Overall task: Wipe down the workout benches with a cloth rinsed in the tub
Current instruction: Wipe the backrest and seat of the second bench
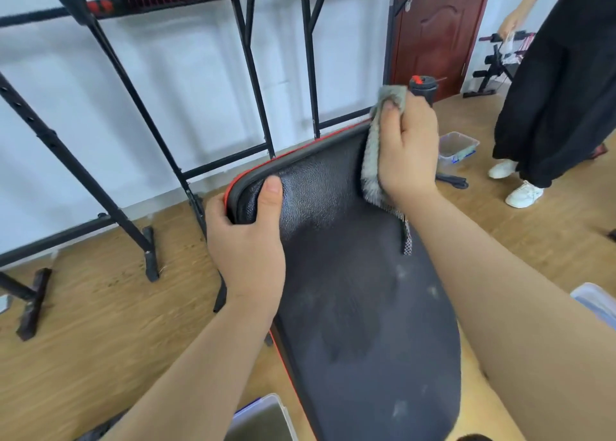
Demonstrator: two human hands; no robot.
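A black padded bench with red piping slopes up away from me, its surface streaked and damp. My left hand grips the bench's upper left corner, thumb on top and fingers curled under the edge. My right hand holds a grey fluffy cloth against the bench's upper right corner; the cloth hangs down over the pad. A clear plastic tub stands on the floor beyond the bench, to the right.
Black metal racks with red-and-black padded bars stand along the white wall. A person in black clothes and white shoes stands at right by a brown door. Clear containers sit at the bottom and right edge.
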